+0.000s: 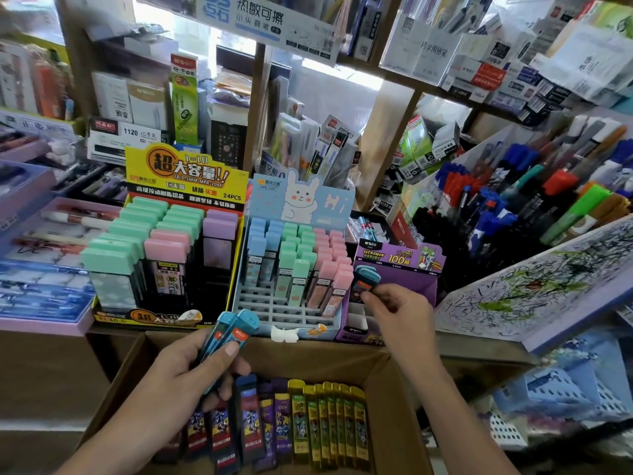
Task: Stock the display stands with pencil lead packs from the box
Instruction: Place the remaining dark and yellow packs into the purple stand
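Note:
My left hand (191, 368) grips a couple of blue pencil lead packs (233, 332) above the open cardboard box (394, 389). Inside the box stand rows of lead packs (322, 419), purple on the left and yellow on the right. My right hand (399, 311) pinches one blue lead pack (364, 281) at the front of the purple display stand (421, 286). Left of it sits a light blue stand (284, 313) with blue, green and pink packs and bare slots in front. A yellow stand (185, 180) holds larger green, pink and purple packs.
Wooden shelving rises behind the stands, crowded with boxed stationery. A rack of pens and markers (534, 200) stands at the right, above a scribbled test pad (548, 286). Pen trays (44, 255) lie at the left. White baskets (565, 395) sit low at the right.

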The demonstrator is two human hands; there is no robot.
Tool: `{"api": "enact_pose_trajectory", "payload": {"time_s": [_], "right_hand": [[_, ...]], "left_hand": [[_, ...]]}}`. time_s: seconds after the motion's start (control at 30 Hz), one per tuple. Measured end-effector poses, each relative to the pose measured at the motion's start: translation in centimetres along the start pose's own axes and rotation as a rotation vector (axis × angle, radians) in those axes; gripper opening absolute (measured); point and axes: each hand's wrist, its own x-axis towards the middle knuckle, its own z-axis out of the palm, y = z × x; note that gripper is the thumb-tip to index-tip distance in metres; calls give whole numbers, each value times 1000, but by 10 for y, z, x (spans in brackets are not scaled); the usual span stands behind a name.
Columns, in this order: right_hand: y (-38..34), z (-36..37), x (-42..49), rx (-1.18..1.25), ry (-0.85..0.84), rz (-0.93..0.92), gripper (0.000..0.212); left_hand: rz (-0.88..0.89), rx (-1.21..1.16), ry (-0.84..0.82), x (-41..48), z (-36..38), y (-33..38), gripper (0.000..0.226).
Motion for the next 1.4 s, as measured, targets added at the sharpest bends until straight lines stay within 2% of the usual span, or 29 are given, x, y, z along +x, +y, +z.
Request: {"api": "enact_pose_trajectory", "payload": {"time_s": [0.13, 0.23, 0.37, 0.47, 0.67, 0.8, 0.97, 1.03, 1.1, 1.17, 1.23, 1.4], "right_hand": [[-2, 3, 2, -81, 6, 12, 12], [-3, 5, 4, -104, 23, 27, 19], [-4, 7, 6, -152, 55, 15, 27], [-5, 8, 5, -174, 72, 4, 29], [-11, -2, -3, -122, 97, -17, 13], [-26, -10, -19, 1, 117, -41, 6], [-52, -1, -48, 153, -59, -22, 4], [-59, 10, -60, 189, -235, 46, 8], [-64, 22, -71, 247, -442, 131, 6], [-67, 32, -80, 363, -581, 196, 8], [-70, 39, -85, 480, -637, 229, 13], [-72, 44, -86, 607, -611, 281, 10]], "left_hand": [[5, -33, -18, 2, -2, -1, 27], [-14, -75, -47, 4, -5, -5, 22], [-37, -75, -76, 6, -11, -12, 32], [-39, -76, -65, 6, -11, -12, 30], [-62, -108, -29, 4, -6, -7, 27], [-51, -129, -27, 4, -5, -5, 27], [-69, -206, -46, 4, -3, -3, 34], [-91, -237, -62, 4, -3, -3, 37], [-95, -239, -81, 3, -3, -2, 32], [-86, -214, -91, 2, -2, -2, 28], [-84, -196, -100, 2, -2, -3, 29], [-97, -148, -130, 1, -3, -2, 34]]}}
